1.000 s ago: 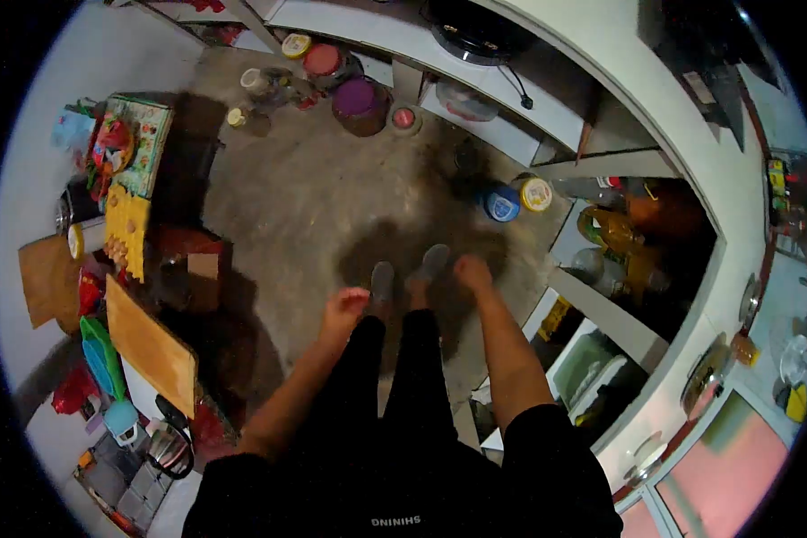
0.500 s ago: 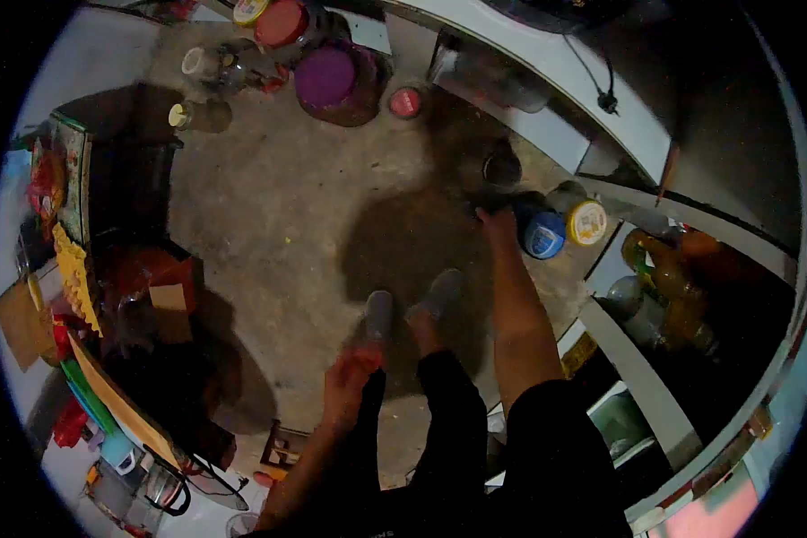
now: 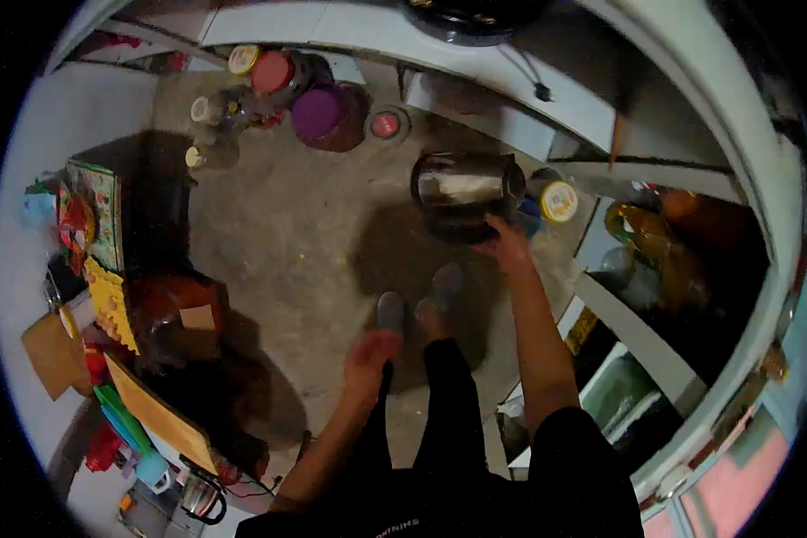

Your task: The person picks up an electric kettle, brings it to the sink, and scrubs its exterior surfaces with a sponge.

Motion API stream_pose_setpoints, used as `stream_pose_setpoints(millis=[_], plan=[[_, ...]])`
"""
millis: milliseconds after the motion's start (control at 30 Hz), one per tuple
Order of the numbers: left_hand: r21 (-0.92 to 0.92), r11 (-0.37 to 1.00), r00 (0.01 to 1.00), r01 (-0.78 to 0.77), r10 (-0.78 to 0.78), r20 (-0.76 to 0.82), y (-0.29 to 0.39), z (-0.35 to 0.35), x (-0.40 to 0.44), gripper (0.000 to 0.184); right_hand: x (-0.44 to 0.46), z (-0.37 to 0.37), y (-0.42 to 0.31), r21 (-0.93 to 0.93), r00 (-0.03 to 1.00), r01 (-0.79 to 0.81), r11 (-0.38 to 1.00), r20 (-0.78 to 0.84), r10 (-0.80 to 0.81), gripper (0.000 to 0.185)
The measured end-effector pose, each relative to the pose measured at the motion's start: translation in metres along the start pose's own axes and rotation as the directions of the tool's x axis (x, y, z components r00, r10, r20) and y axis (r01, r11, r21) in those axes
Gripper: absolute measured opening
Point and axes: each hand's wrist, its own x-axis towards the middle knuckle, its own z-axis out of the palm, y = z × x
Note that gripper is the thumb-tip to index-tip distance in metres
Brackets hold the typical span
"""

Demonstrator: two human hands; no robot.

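My right hand [image 3: 507,247] is closed around the lower right edge of a dark, shiny cylindrical vessel [image 3: 462,184]. The vessel lies tipped on its side above the floor, with a pale reflection along its wall; its exact kind is hard to make out in the dim light. Just beyond the fingers, a blue-labelled container [image 3: 529,217] is partly covered by the vessel and hand. Beside it stands a jar with a yellow-rimmed white lid [image 3: 559,202]. My left hand [image 3: 372,351] hangs near my left foot, away from any object, its fingers smeared by motion.
Jars with purple [image 3: 317,111] and red [image 3: 272,72] lids stand at the far wall, near a small red-capped container [image 3: 386,125]. A low shelf [image 3: 637,341] with bottles runs along the right. Boxes and a cardboard piece [image 3: 197,317] crowd the left.
My right hand has lifted the dark vessel from beside the blue-labelled container, and its shiny side now shows. My left hand stays low. The view has shifted slightly.
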Motion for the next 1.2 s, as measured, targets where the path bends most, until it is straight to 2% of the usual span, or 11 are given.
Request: stream_pose_setpoints(millis=[167, 400, 467, 600, 700, 833, 933, 967, 1067, 1100, 1200], plan=[[0.01, 0.947, 0.918, -0.32, 0.307, 0.252, 0.06, 0.032, -0.057, 0.015, -0.212, 0.005, -0.059, 0.023, 0.973, 0.226, 0.974, 0.044, -0.226, 0.028], [0.123, 0.87, 0.733, -0.477, 0.316, 0.603, 0.125, 0.077, -0.169, 0.019, -0.494, -0.01, -0.084, -0.001, 0.851, 0.476, 0.879, -0.252, -0.461, 0.031], [0.085, 0.859, 0.643, -0.505, 0.308, 0.701, 0.141, 0.107, -0.219, 0.02, -0.558, -0.019, -0.077, 0.013, 0.777, 0.564, 0.825, -0.345, -0.526, 0.031], [-0.067, 0.744, 0.238, -0.665, 0.295, 0.925, 0.137, 0.152, -0.311, 0.022, -0.66, -0.022, -0.043, 0.001, 0.592, 0.703, 0.712, -0.555, -0.584, 0.032], [-0.305, 0.52, -0.196, -0.798, 0.255, 0.947, 0.101, 0.182, -0.385, 0.033, -0.726, -0.043, -0.002, -0.004, 0.46, 0.767, 0.642, -0.694, -0.554, 0.032], [-0.557, 0.311, -0.521, -0.77, 0.197, 0.831, 0.027, 0.193, -0.482, 0.052, -0.796, -0.072, 0.069, -0.029, 0.269, 0.848, 0.529, -0.837, -0.477, 0.035], [-0.665, 0.171, -0.624, -0.727, 0.237, 0.744, -0.047, 0.191, -0.541, 0.057, -0.848, -0.092, 0.132, -0.078, 0.167, 0.867, 0.493, -0.886, -0.433, 0.036], [-0.576, 0.281, -0.555, -0.768, 0.157, 0.817, -0.067, 0.184, -0.565, 0.056, -0.869, -0.092, 0.15, -0.079, 0.134, 0.899, 0.431, -0.888, -0.44, 0.034], [-0.572, 0.259, -0.588, -0.778, 0.016, 0.808, -0.136, 0.164, -0.622, 0.051, -0.925, -0.107, 0.229, -0.128, 0.066, 0.897, 0.424, -0.907, -0.415, 0.031], [-0.606, 0.267, -0.627, -0.75, 0.004, 0.779, -0.168, 0.16, -0.637, 0.048, -0.933, -0.126, 0.268, -0.1, 0.088, 0.85, 0.517, -0.941, -0.327, 0.028], [-0.607, 0.389, -0.679, -0.693, -0.071, 0.73, -0.243, 0.135, -0.703, 0.047, -0.996, -0.137, 0.338, -0.038, 0.03, 0.949, 0.312, -0.977, -0.209, 0.026]])
